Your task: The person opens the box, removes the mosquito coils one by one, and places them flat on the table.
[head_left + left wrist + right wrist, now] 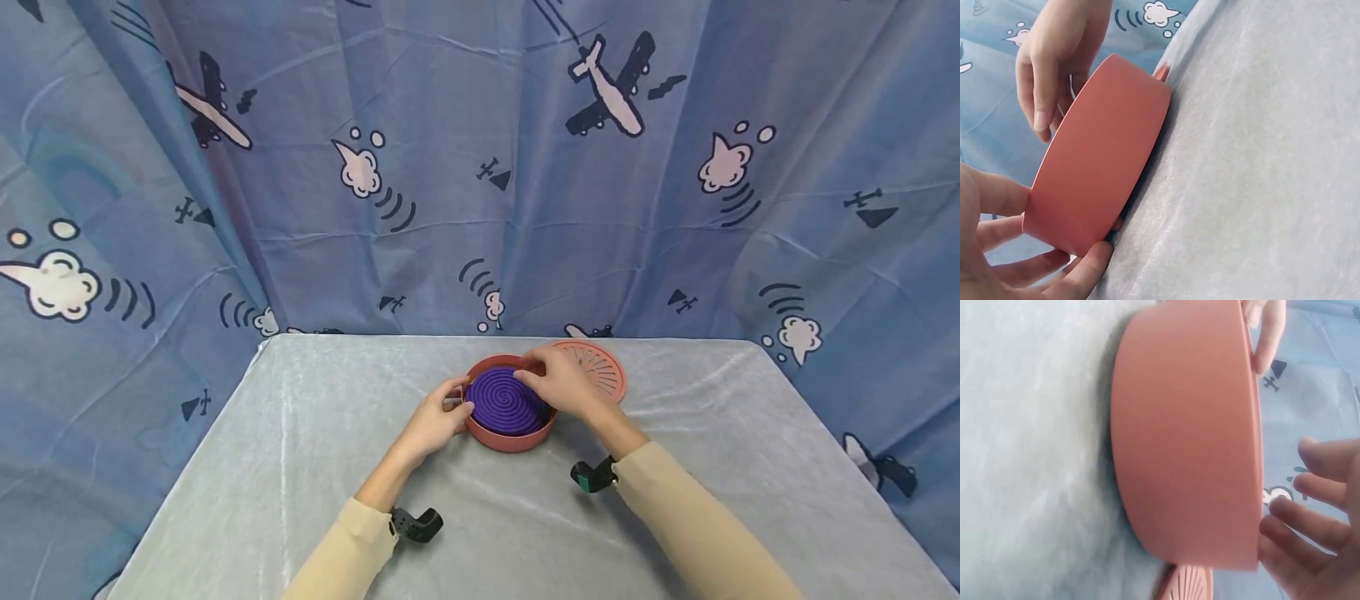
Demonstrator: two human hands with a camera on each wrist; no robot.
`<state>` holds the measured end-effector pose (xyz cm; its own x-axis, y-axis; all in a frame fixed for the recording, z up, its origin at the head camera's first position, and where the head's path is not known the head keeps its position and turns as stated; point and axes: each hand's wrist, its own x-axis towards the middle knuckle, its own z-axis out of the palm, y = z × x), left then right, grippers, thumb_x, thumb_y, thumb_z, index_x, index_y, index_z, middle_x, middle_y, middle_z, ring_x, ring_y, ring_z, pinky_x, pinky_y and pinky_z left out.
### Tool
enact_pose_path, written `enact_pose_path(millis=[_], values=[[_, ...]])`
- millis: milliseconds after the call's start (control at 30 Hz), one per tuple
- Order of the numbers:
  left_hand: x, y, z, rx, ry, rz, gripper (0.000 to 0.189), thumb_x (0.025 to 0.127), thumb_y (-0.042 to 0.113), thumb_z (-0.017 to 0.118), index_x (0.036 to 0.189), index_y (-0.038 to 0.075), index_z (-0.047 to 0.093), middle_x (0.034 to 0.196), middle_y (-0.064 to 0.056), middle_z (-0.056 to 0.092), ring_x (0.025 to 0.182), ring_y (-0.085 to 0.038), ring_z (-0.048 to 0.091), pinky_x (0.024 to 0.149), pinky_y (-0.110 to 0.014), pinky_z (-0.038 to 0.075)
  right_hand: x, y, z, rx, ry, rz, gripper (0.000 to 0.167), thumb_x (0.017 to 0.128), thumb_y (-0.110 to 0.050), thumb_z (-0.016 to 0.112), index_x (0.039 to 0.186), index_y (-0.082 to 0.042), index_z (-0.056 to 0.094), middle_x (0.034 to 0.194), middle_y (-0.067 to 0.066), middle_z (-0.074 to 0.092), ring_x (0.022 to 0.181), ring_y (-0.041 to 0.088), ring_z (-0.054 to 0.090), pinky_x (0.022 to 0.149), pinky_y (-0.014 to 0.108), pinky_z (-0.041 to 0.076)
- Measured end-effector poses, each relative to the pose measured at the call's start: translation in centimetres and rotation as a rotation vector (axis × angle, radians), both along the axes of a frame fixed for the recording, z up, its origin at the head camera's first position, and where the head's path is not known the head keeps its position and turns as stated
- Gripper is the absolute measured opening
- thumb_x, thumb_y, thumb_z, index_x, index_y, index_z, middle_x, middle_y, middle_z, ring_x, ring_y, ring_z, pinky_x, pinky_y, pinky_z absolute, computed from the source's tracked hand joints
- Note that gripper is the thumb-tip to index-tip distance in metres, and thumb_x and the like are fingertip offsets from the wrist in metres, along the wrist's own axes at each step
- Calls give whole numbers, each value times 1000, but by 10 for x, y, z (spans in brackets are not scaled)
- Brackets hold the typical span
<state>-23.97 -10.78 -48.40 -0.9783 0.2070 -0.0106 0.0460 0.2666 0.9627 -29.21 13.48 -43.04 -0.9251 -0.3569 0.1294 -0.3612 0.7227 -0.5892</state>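
Note:
A round orange-red box [510,442] stands on the table, and a purple mosquito coil [501,403] lies within its rim. My left hand [433,422] holds the box's left side, with the thumb at the rim and the fingers round the outer wall. Over the far right part of the rim is my right hand [561,383], its fingers loosely bent beside the coil. In the right wrist view its lower fingertips are at the rim of the box [1185,437]; whether they touch the coil is hidden there. Both wrist views show the box's plain outer wall.
The slotted orange-red lid [609,371] lies on the table just behind the box, to the right, partly covered by the right hand. A pale cloth covers the table [345,392]. A blue printed curtain [450,100] hangs behind its far edge.

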Motion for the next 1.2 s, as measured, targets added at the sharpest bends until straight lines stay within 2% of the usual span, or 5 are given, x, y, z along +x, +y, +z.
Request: enact_pose_path(millis=[200,533,733,933,1200], values=[[0,0,1,-12,-19,-5,49,104,17,59,151,13,48,143,-22,49,126,-35,57,85,-34,61,-1,-12,-4,55,-21,-10,40,96,-30,72,127,-5,69,126,14,67,119,32,61,101,53,50],[-1,2,4,-8,-14,-17,49,104,16,59,152,12,47,143,-23,49,129,-37,55,87,-36,60,-7,-23,-13,90,-48,-11,45,96,-30,72,130,-1,65,127,17,67,118,32,63,102,52,51],[-1,3,4,3,-13,-16,49,103,15,59,151,11,48,143,-24,49,128,-38,55,88,-38,60,-7,-26,-16,119,-30,-1,46,93,-30,76,128,-3,67,126,16,67,120,33,61,103,52,49],[1,3,5,18,-13,-12,49,103,15,59,150,8,48,142,-25,49,127,-38,56,87,-37,60,-5,-25,-16,77,-28,7,41,91,-26,78,124,-4,70,122,15,68,118,33,60,102,52,50],[0,-2,4,12,-45,-5,50,104,17,59,152,13,47,145,-23,48,128,-36,55,87,-35,60,-5,-19,-16,-39,-33,12,36,91,-22,78,122,-6,71,118,15,65,109,31,60,95,52,51]])
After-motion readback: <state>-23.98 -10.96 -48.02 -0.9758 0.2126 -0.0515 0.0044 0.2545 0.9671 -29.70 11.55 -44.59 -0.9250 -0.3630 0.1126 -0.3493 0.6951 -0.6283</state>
